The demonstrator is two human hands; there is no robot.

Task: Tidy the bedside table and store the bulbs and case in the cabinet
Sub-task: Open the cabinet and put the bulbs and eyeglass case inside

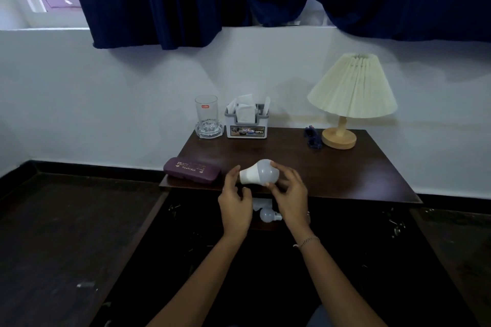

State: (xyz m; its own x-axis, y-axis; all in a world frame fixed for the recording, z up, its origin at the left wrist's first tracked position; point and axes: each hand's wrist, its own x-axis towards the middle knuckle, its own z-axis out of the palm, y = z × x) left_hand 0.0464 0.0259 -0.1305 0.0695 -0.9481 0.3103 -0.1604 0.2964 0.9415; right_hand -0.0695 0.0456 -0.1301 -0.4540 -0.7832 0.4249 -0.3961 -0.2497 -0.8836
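A white bulb lies sideways over the front edge of the dark bedside table. My right hand grips its round end. The fingertips of my left hand touch its base. A second, smaller bulb lies below inside the open cabinet, partly hidden by my hands, next to something white. A purple case with gold lettering rests at the table's front left corner.
At the back of the table stand a glass in a glass dish, a grey holder of white sachets, a small blue object and a lamp with a pleated cream shade. Cabinet doors hang open to either side.
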